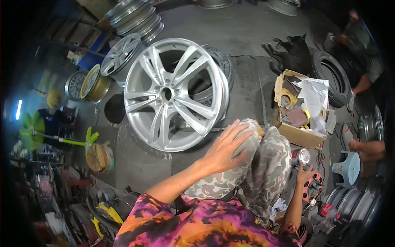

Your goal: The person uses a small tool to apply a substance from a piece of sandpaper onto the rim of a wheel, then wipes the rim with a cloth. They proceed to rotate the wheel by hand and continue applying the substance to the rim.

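Note:
My left hand [226, 149] lies flat on my camouflage-trousered knee [247, 131], its fingers stretched and holding nothing. In front of it, a silver alloy wheel rim [166, 94] with paired spokes leans over a tyre [224, 68], its face toward me. My right hand [305, 174] is low beside my other leg, fingers apart, at the near edge of a small can [303, 156] with a shiny top and some red on its side. Whether the fingertips touch the can is hard to tell. A red reel-like disc [313, 187] is just below that hand.
A cardboard box [302, 135] with tape rolls and papers stands ahead right. Beyond it are a black dog [294, 53] lying down, a tyre [329, 78] and another person's leg [370, 149]. Blue stool [347, 168] at right; stacked rims [135, 18] at back left.

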Demonstrator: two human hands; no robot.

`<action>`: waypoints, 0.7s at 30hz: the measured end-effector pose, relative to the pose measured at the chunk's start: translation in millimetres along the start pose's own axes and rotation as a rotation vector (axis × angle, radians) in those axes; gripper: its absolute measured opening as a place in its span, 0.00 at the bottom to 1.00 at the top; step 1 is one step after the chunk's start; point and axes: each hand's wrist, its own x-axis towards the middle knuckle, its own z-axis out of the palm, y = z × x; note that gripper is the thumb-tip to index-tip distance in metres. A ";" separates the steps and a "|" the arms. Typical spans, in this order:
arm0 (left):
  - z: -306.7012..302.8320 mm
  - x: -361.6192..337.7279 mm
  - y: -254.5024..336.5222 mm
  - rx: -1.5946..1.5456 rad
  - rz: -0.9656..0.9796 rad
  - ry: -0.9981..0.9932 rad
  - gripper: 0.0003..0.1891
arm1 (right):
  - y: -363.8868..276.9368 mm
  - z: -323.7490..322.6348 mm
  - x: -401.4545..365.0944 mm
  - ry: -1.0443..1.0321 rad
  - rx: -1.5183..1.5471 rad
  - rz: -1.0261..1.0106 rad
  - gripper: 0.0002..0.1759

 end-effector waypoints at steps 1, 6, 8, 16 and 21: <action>-9.4 -7.0 -2.8 -0.140 -0.012 0.011 0.20 | 2.4 -1.8 -7.8 0.032 -0.033 0.000 0.32; -57.9 -54.1 -59.0 -0.304 -0.283 0.170 0.14 | -11.8 -30.6 -41.3 -0.101 0.041 0.076 0.25; -76.3 -79.3 -85.8 -0.255 -0.445 0.230 0.14 | -8.6 -29.9 -51.5 -0.122 0.051 0.070 0.24; -57.0 -146.2 -125.4 -0.002 -0.571 0.041 0.18 | 11.3 0.7 -46.7 -0.131 0.466 0.150 0.15; -34.9 -165.8 -136.3 0.180 -0.566 -0.107 0.24 | 5.9 1.4 -39.8 -0.162 0.662 0.291 0.12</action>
